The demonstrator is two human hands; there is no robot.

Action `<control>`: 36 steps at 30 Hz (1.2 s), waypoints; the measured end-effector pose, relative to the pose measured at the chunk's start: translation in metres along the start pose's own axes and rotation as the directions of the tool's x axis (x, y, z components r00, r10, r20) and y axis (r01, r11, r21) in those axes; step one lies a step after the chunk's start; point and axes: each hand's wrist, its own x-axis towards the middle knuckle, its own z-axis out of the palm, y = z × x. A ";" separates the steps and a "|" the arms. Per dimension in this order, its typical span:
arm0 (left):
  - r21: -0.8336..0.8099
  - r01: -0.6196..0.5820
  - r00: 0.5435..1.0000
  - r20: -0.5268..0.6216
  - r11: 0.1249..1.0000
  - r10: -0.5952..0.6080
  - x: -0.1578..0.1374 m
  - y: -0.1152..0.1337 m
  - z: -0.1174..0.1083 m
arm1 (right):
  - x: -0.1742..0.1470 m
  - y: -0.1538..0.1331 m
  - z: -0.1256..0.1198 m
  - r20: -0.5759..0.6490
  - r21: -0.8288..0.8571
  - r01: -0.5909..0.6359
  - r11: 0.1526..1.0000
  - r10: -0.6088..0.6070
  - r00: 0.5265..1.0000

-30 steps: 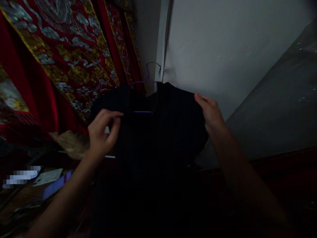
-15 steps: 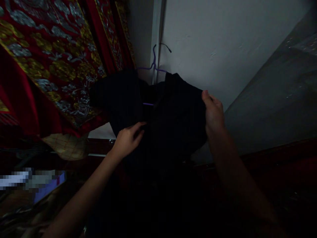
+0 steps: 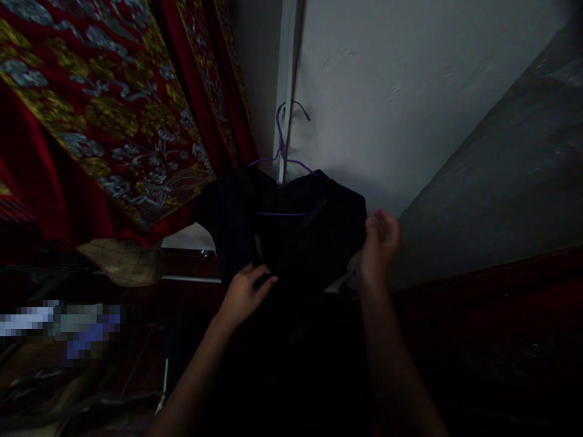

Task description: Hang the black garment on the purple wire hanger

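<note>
A dark, nearly black garment [image 3: 291,261] with an open front hangs on a purple wire hanger [image 3: 281,159]. The hanger's hook is at a pale vertical edge. My left hand [image 3: 246,294] pinches the front of the garment between thumb and fingers, below the neckline. Beside the garment's right shoulder edge is my right hand [image 3: 380,243], its thumb close to the cloth and its fingers loosely curled and apart from it. The lower part of the garment is lost in shadow.
Red cloth with gold and silver embroidery [image 3: 113,121] hangs at the left. Behind the hanger rises a pale panel [image 3: 387,91]. Sheer plastic-like sheeting [image 3: 501,170] covers the right side. A checked beige cloth [image 3: 125,261] and blurred items lie lower left.
The garment and hanger sit lower in view, and more of the hook shows. My right hand has come off the shoulder edge and moved down. My left hand stays at the front.
</note>
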 end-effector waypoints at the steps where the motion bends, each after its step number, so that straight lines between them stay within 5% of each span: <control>1: -0.038 0.014 0.997 -0.069 0.999 -0.017 -0.005 0.003 0.006 | -0.022 0.003 -0.008 -0.090 -0.049 0.039 0.998 -0.043 0.995; 2: -0.070 0.024 0.990 -0.140 0.997 -0.034 -0.010 0.005 0.013 | -0.048 0.006 -0.016 -0.141 -0.051 0.012 0.999 -0.019 0.990; 4: -0.118 0.052 0.961 -0.264 0.992 -0.082 -0.017 0.010 0.024 | -0.106 0.010 -0.029 -0.036 -0.033 -0.191 0.981 0.189 0.981; 6: -0.172 0.088 0.929 -0.340 0.981 -0.143 -0.022 0.015 0.032 | -0.157 0.008 -0.032 0.171 -0.071 -0.388 0.919 0.395 0.903; 9: -0.292 0.097 0.915 -0.349 0.952 -0.200 -0.027 0.022 0.036 | -0.197 -0.001 -0.020 0.406 -0.122 -0.462 0.879 0.469 0.785; 15: -0.414 0.064 0.927 -0.313 0.908 -0.208 -0.032 0.033 0.027 | -0.193 -0.017 0.009 0.476 -0.087 -0.427 0.900 0.414 0.776; 24: -0.415 -0.051 0.959 -0.275 0.908 -0.072 -0.033 0.034 0.028 | -0.198 -0.007 -0.002 0.504 -0.106 -0.406 0.908 0.401 0.765; 36: -0.523 0.059 0.906 -0.329 0.850 -0.266 -0.031 0.037 0.044 | -0.193 -0.011 -0.003 0.505 -0.175 -0.276 0.945 0.326 0.799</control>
